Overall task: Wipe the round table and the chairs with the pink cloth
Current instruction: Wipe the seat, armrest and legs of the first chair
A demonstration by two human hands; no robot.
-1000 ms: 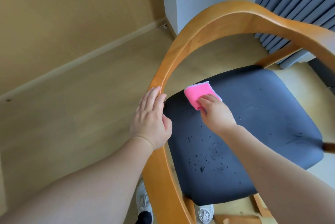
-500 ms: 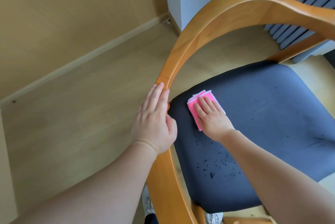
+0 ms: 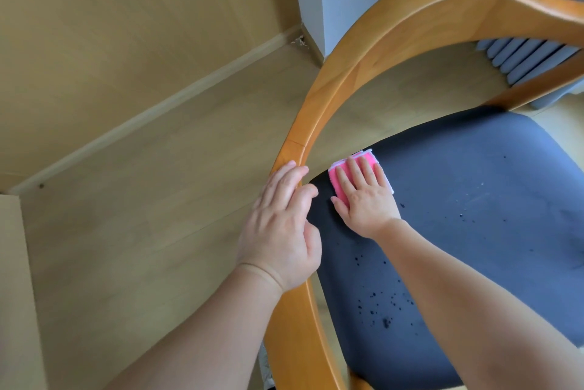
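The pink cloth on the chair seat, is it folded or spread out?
Folded. The pink cloth shows stacked layer edges at its far end, and the right hand presses it flat.

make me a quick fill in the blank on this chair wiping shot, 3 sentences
1. The right hand presses the ____ cloth flat with straight fingers.
2. The cloth lies on the chair's dark ____, near its back corner.
3. The left hand rests on the curved ____ rail of the chair.

Missing words: pink; seat; wooden
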